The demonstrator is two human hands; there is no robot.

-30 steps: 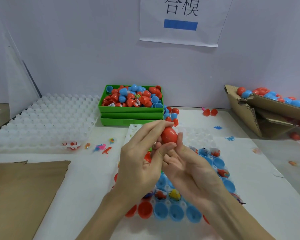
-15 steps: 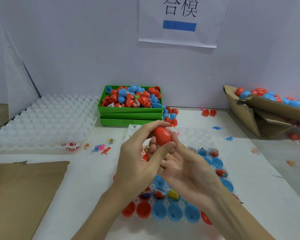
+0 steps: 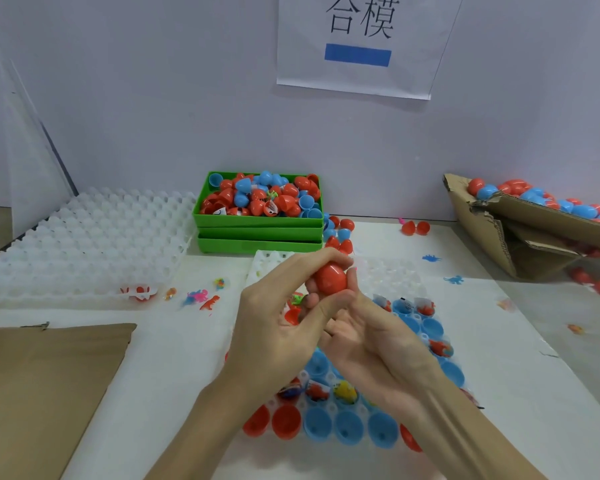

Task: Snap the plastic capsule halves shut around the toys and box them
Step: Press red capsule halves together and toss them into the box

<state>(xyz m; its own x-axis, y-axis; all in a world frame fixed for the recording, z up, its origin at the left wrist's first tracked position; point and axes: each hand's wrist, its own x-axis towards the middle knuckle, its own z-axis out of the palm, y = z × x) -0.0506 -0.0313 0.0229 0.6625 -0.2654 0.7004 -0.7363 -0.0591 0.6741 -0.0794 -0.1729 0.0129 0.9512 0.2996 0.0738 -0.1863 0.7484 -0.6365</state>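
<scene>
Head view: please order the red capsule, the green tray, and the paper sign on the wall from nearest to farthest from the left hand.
1. Red capsule: held in the left hand, at its fingers.
2. Green tray: on the table, just behind the hands.
3. Paper sign: high on the back wall.

Red egg-shaped capsule [image 3: 329, 278], closed, tilted, above tray of open halves [image 3: 347, 427]

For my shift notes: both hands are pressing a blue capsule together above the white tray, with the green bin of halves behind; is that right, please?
Not quite: the head view shows the capsule is red, not blue. The left hand and right hand do hold it together above the white tray, with the green bin behind.
</scene>
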